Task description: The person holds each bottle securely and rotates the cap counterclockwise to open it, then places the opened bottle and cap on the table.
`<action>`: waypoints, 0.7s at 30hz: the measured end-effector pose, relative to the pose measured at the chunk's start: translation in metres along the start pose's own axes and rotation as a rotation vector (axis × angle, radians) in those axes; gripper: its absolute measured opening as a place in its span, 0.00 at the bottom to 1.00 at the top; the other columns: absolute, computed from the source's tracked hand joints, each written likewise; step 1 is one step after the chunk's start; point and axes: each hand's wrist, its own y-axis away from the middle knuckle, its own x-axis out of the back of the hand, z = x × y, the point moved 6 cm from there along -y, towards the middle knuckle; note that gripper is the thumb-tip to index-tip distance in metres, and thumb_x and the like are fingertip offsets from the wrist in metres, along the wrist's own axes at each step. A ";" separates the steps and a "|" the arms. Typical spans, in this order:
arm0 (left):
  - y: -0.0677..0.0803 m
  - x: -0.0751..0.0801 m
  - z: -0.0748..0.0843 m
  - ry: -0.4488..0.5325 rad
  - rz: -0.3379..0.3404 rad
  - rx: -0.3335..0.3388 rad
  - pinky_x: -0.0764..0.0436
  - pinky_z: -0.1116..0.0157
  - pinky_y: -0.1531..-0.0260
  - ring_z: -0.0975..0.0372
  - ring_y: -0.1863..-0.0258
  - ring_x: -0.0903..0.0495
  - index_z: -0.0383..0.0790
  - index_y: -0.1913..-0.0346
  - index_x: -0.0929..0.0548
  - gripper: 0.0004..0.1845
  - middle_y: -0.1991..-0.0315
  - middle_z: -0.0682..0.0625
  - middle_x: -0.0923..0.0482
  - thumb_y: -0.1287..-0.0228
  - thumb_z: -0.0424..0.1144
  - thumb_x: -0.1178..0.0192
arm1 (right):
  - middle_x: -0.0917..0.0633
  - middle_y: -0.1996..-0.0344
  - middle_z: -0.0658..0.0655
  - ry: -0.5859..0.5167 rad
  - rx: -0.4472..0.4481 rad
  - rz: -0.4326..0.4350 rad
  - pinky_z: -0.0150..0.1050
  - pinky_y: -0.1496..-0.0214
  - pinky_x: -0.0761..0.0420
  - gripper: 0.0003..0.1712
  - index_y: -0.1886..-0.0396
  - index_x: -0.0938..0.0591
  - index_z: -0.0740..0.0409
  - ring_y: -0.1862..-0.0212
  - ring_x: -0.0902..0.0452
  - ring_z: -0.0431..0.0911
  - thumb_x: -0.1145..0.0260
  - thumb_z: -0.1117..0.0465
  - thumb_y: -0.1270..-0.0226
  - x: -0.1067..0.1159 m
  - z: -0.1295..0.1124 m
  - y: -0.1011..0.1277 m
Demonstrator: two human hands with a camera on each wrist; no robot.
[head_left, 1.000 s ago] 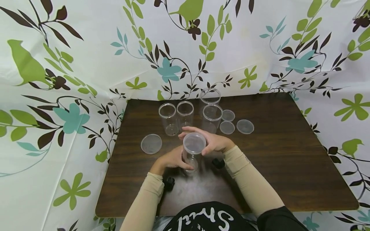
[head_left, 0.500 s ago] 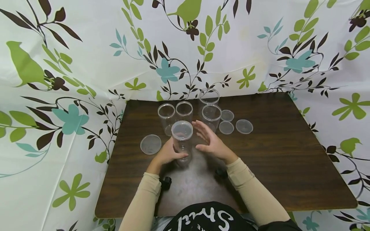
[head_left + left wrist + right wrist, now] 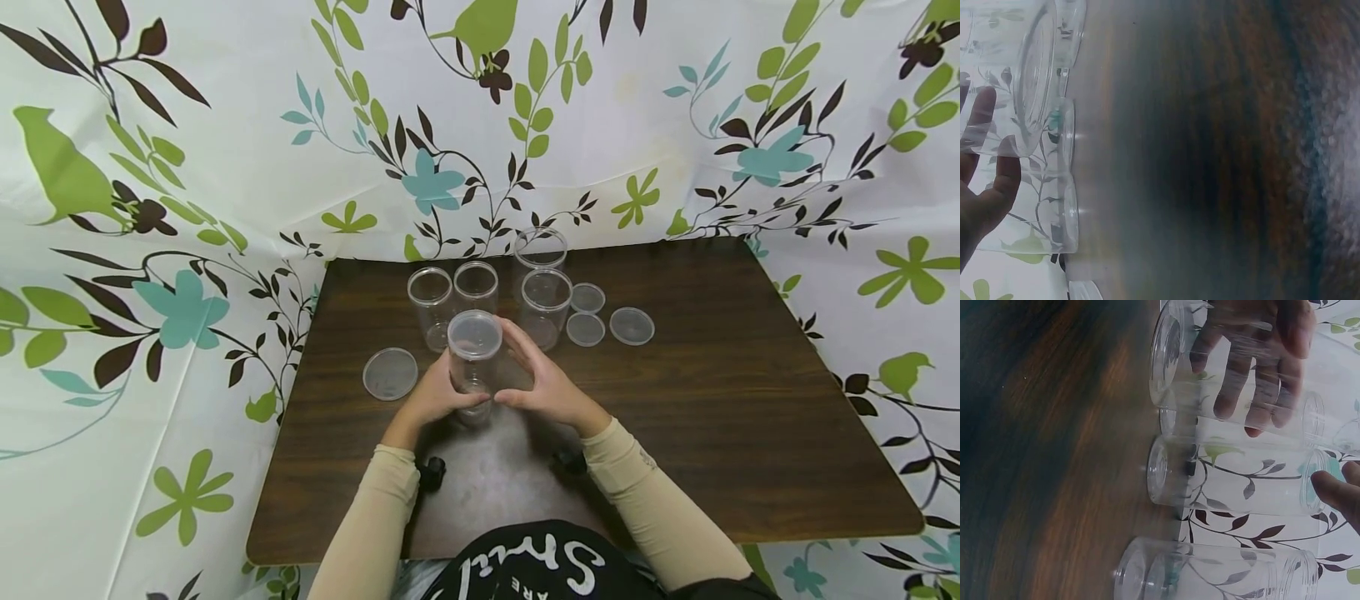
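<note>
Head view shows a dark wooden table (image 3: 712,400) with a lidded clear jar (image 3: 473,367) standing upright near its middle, just in front of a row of four open jars (image 3: 480,292) toward the far edge — probably so it sits apart from the uncapped ones. Three loose lids (image 3: 603,321) lie to the right of the row and a larger lid (image 3: 391,373) toward the left edge, each within easy reach. The left hand (image 3: 431,398) curls round the jar's lower body, steadying it. The right hand (image 3: 546,379) cups the other side with fingers fairly straight — touching or just off the wall, I cannot tell which.
</note>
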 end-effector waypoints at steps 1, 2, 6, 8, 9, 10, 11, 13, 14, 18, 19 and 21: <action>0.000 -0.001 0.001 -0.006 -0.003 0.001 0.32 0.50 0.32 0.52 0.32 0.29 0.40 0.26 0.37 0.53 0.32 0.43 0.27 0.54 0.40 0.18 | 0.49 0.19 0.59 -0.006 -0.004 0.005 0.61 0.24 0.48 0.63 0.18 0.53 0.60 0.19 0.54 0.52 0.24 0.44 0.39 0.000 -0.005 -0.001; 0.000 -0.001 0.002 -0.006 -0.007 -0.004 0.32 0.50 0.33 0.52 0.33 0.28 0.40 0.26 0.36 0.52 0.33 0.43 0.27 0.55 0.40 0.18 | 0.49 0.19 0.58 -0.007 -0.002 0.008 0.59 0.23 0.47 0.64 0.18 0.53 0.60 0.20 0.54 0.52 0.24 0.43 0.40 0.000 -0.005 -0.002; -0.002 -0.007 0.007 0.004 -0.042 -0.030 0.29 0.51 0.36 0.54 0.38 0.25 0.42 0.28 0.35 0.51 0.37 0.45 0.24 0.56 0.38 0.18 | 0.44 0.21 0.61 -0.030 0.012 0.011 0.56 0.24 0.44 0.65 0.19 0.50 0.62 0.22 0.47 0.54 0.21 0.44 0.44 0.001 -0.014 -0.010; -0.003 -0.011 0.009 0.030 -0.075 -0.044 0.28 0.52 0.37 0.55 0.39 0.25 0.42 0.27 0.35 0.51 0.38 0.46 0.24 0.56 0.36 0.19 | 0.42 0.22 0.63 -0.032 0.014 0.002 0.58 0.24 0.44 0.65 0.19 0.48 0.62 0.23 0.44 0.55 0.20 0.44 0.46 0.003 -0.015 -0.015; -0.003 -0.014 0.010 0.040 -0.093 -0.047 0.28 0.52 0.37 0.55 0.40 0.25 0.42 0.27 0.36 0.52 0.37 0.46 0.24 0.56 0.35 0.19 | 0.41 0.23 0.66 -0.039 0.007 -0.008 0.61 0.25 0.44 0.66 0.20 0.47 0.65 0.24 0.42 0.56 0.19 0.44 0.47 0.003 -0.018 -0.018; -0.003 -0.016 0.011 0.055 -0.113 -0.050 0.28 0.51 0.37 0.54 0.40 0.25 0.41 0.26 0.37 0.52 0.37 0.45 0.24 0.56 0.33 0.19 | 0.39 0.24 0.68 -0.049 -0.002 -0.020 0.65 0.27 0.44 0.66 0.21 0.46 0.68 0.26 0.40 0.56 0.18 0.44 0.48 0.004 -0.021 -0.021; -0.003 -0.019 0.011 0.069 -0.134 -0.051 0.29 0.51 0.37 0.53 0.39 0.25 0.39 0.26 0.38 0.53 0.36 0.43 0.25 0.55 0.31 0.19 | 0.38 0.25 0.69 -0.058 -0.011 -0.034 0.67 0.28 0.44 0.65 0.22 0.44 0.69 0.27 0.38 0.56 0.18 0.44 0.49 0.004 -0.023 -0.023; -0.003 -0.023 0.012 0.092 -0.167 -0.051 0.30 0.50 0.36 0.50 0.37 0.27 0.36 0.25 0.40 0.53 0.34 0.40 0.27 0.55 0.29 0.20 | 0.37 0.25 0.68 -0.078 -0.023 -0.070 0.68 0.29 0.44 0.64 0.22 0.42 0.66 0.28 0.36 0.53 0.16 0.46 0.50 0.006 -0.015 -0.027; -0.003 -0.024 0.013 0.100 -0.178 -0.050 0.31 0.49 0.35 0.49 0.36 0.28 0.34 0.25 0.41 0.53 0.34 0.39 0.28 0.54 0.28 0.21 | 0.37 0.25 0.67 -0.089 -0.030 -0.089 0.67 0.29 0.43 0.64 0.22 0.41 0.65 0.29 0.35 0.52 0.16 0.47 0.50 0.007 -0.011 -0.029; -0.003 -0.025 0.013 0.108 -0.188 -0.055 0.33 0.48 0.34 0.47 0.35 0.29 0.31 0.26 0.40 0.53 0.33 0.37 0.29 0.55 0.27 0.21 | 0.37 0.24 0.63 -0.134 -0.042 -0.154 0.61 0.27 0.40 0.66 0.20 0.43 0.59 0.29 0.34 0.50 0.16 0.44 0.52 0.009 0.008 -0.032; -0.002 -0.024 0.013 0.100 -0.185 -0.057 0.32 0.48 0.34 0.48 0.35 0.28 0.32 0.26 0.40 0.53 0.33 0.38 0.28 0.55 0.28 0.21 | 0.36 0.24 0.62 -0.138 -0.047 -0.165 0.58 0.27 0.39 0.67 0.20 0.43 0.58 0.29 0.34 0.50 0.16 0.42 0.52 0.009 0.011 -0.032; -0.002 -0.023 0.012 0.087 -0.178 -0.063 0.31 0.50 0.34 0.51 0.36 0.28 0.36 0.26 0.39 0.53 0.34 0.41 0.28 0.55 0.30 0.20 | 0.37 0.24 0.63 -0.150 -0.047 -0.179 0.53 0.26 0.39 0.69 0.19 0.46 0.60 0.28 0.35 0.50 0.17 0.40 0.52 0.009 0.014 -0.033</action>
